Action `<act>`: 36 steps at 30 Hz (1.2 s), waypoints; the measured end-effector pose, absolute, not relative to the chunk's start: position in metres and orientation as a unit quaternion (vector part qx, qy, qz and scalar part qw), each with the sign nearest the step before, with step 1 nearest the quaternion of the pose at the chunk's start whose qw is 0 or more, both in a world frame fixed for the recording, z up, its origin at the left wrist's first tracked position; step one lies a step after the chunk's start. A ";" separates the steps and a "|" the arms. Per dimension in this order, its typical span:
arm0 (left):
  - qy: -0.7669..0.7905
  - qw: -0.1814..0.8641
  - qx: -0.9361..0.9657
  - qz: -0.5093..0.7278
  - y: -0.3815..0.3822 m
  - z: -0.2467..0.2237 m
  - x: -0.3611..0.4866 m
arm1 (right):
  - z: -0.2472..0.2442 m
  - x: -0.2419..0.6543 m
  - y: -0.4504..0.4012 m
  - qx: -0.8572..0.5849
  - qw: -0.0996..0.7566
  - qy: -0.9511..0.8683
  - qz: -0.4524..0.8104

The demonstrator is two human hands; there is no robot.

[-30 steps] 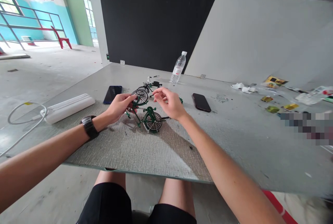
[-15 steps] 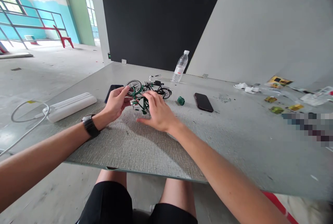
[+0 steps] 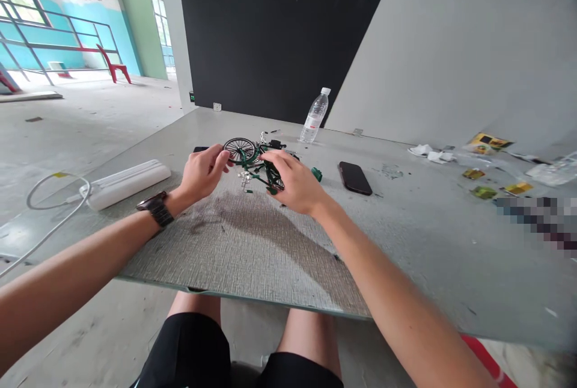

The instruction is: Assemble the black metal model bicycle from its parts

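Observation:
A green model bicycle [image 3: 249, 163] is tipped over on its side between my hands, its spoked front wheel to the left and its silver handlebar towards me. My left hand [image 3: 205, 170] is closed, with thumb and forefinger at the left rim of that wheel. My right hand [image 3: 297, 183] is wrapped over the rear part of the bicycle and hides much of it. Right behind is a black model bicycle [image 3: 276, 144], mostly covered by my right hand and the green one. A small green piece [image 3: 317, 174] lies just right of my right hand.
On the grey table [image 3: 216, 249] a phone [image 3: 355, 178] lies to the right and a clear bottle [image 3: 315, 116] stands at the back. A white power strip [image 3: 128, 184] with a cable is at left. Plastic packets [image 3: 484, 192] and white tissue [image 3: 431, 152] lie far right.
The green bicycle has turned and moved slightly right, its handlebar swinging nearer to me. My right hand has shifted right along it, and my left hand has moved to the wheel's outer rim.

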State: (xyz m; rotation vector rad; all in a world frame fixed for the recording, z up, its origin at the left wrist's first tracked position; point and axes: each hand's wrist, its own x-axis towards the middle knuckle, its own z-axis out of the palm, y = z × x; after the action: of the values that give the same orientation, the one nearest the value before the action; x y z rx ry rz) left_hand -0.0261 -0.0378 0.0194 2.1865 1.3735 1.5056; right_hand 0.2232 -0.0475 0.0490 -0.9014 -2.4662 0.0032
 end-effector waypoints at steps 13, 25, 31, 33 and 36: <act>0.292 -0.136 0.904 0.282 -0.027 0.019 -0.020 | 0.063 0.243 -0.039 -0.325 0.219 -0.896 0.209; 0.306 -0.188 0.899 0.251 -0.028 0.010 -0.014 | 0.062 0.241 -0.040 -0.327 0.270 -0.877 0.226; 0.296 -0.208 0.893 0.267 -0.029 0.011 -0.012 | 0.059 0.239 -0.039 -0.325 0.308 -0.874 0.190; 0.278 -0.247 0.888 0.271 -0.029 0.011 -0.011 | 0.058 0.237 -0.040 -0.332 0.308 -0.874 0.179; 0.249 -0.274 0.878 0.302 -0.029 0.010 -0.011 | 0.058 0.234 -0.041 -0.344 0.302 -0.871 0.180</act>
State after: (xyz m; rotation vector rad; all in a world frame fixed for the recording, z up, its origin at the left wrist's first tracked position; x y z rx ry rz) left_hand -0.0109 -0.0285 0.0100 3.3766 0.9577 1.1603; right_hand 0.2343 -0.0408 0.0579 -0.9119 -2.3089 0.4765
